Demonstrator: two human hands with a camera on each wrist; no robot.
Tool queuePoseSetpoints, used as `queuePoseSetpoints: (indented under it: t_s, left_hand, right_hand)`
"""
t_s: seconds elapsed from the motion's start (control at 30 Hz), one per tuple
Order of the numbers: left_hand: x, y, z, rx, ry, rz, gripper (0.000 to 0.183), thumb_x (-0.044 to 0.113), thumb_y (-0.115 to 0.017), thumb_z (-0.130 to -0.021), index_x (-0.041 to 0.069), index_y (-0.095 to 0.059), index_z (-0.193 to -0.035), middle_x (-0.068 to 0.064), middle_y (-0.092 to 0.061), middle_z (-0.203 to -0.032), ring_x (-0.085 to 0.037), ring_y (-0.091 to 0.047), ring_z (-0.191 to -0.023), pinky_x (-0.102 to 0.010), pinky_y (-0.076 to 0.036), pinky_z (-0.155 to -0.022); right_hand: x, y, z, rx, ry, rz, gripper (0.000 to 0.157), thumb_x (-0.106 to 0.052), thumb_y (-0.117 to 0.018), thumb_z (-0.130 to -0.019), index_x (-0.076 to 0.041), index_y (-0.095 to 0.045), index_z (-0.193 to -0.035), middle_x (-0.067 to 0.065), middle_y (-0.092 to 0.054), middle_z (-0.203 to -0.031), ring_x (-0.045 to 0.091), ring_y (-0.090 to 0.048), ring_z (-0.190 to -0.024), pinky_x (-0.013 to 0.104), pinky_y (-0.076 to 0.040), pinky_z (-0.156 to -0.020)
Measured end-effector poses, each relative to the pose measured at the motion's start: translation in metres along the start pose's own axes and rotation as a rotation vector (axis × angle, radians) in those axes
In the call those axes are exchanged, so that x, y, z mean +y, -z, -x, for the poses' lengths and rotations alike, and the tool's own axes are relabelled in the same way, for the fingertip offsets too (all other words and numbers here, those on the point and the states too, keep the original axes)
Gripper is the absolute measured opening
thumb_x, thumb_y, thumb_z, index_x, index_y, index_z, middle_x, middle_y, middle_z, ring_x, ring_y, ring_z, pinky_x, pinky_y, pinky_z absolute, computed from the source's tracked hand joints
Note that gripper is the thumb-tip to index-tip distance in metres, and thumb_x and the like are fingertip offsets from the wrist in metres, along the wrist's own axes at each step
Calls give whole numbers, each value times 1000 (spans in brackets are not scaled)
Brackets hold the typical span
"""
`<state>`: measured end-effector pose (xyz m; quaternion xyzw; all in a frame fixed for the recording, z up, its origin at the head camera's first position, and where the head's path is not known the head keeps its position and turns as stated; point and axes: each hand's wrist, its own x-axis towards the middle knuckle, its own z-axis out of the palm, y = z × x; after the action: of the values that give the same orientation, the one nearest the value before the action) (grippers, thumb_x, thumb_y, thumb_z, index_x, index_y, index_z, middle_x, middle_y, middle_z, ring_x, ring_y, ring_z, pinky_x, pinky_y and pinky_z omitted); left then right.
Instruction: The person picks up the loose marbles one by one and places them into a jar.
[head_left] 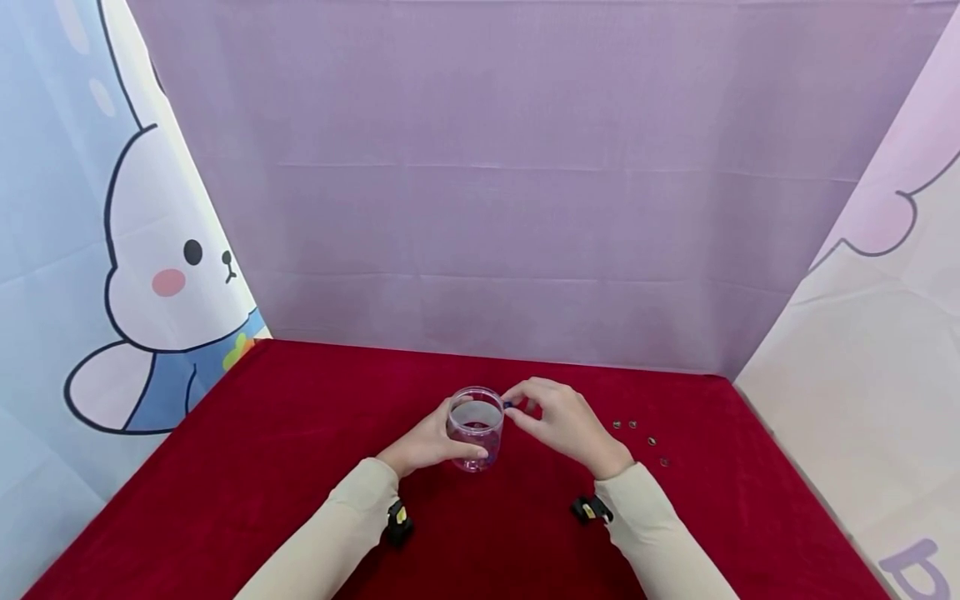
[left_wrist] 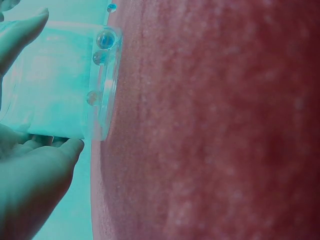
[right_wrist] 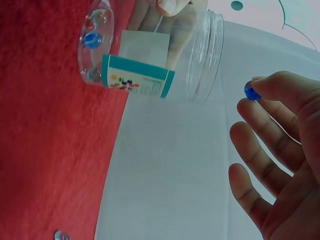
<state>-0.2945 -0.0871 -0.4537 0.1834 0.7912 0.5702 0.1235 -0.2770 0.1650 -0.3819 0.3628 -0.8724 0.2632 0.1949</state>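
Note:
A clear plastic jar [head_left: 476,437] without a lid stands upright on the red cloth in the head view. My left hand [head_left: 431,442] grips it round the side. Several glass marbles lie on its bottom, among them a blue marble [right_wrist: 92,40] in the right wrist view; a label [right_wrist: 137,77] is stuck on the wall. Beside the jar's rim, my right hand [head_left: 558,421] pinches another blue marble [right_wrist: 252,91] between thumb and index finger, and its other fingers are spread. That held marble is outside the jar, at about the height of the mouth.
Several loose marbles [head_left: 652,442] lie on the red cloth [head_left: 300,433] to the right of my right hand. A pale purple curtain [head_left: 525,208] hangs behind the table. Printed cloths stand at the left and right sides.

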Motion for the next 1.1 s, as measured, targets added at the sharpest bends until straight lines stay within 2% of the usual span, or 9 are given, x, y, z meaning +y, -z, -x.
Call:
queuePoseSetpoints:
  t_s: [0.2, 0.53, 0.77, 0.87, 1.0, 1.1]
  left_hand:
    - [1, 0, 1, -6, -2, 9, 94, 28, -85, -82, 12, -27, -153, -9, -48, -142, -29, -44, -130, -56, -40, -105]
    - [-2, 1, 0, -7, -8, 7, 95, 30, -86, -81, 12, -28, -153, -9, -48, -143, -29, -44, -130, -56, -40, -105]
    - [-1, 0, 1, -7, -12, 8, 94, 29, -86, -80, 13, -29, -153, -8, -49, -142, -29, -45, -130, -55, -39, -106]
    - [-1, 1, 1, -3, -12, 5, 94, 27, -86, -81, 12, -28, -153, -9, -49, -142, -28, -45, -130, -55, -38, -107]
    - [-1, 1, 0, 2, 0, 3, 95, 27, -86, -81, 11, -27, -154, -9, -48, -142, -28, -45, -130, -56, -38, -107]
    - [-1, 1, 1, 4, 5, 0, 95, 27, -87, -80, 11, -28, -154, -8, -49, -141, -28, -45, -130, -56, -37, -107]
  right_hand:
    - [-4, -8, -7, -22, 10, -1, 22, -13, -80, -87, -17, -73, -108, -9, -68, -101, 5, -59, -79, 23, -53, -68]
    - [-6, -12, -11, -38, 4, 8, 22, -14, -80, -87, -17, -73, -108, -9, -68, -99, 4, -59, -80, 26, -55, -69]
    - [-5, -13, -9, -52, -15, -17, 21, -15, -78, -89, -14, -73, -109, -6, -68, -103, 9, -62, -81, 32, -58, -71]
    - [-4, -12, -7, -47, -22, -22, 21, -13, -78, -89, -14, -73, -109, -5, -68, -103, 13, -65, -81, 31, -57, -71]
    - [-3, -10, -5, -32, -22, -2, 21, -14, -79, -88, -15, -73, -109, -7, -67, -103, 10, -63, -79, 27, -56, -70]
    - [-2, -8, -3, -29, -24, 0, 21, -15, -79, -88, -16, -73, -109, -8, -67, -103, 6, -60, -79, 28, -56, -69]
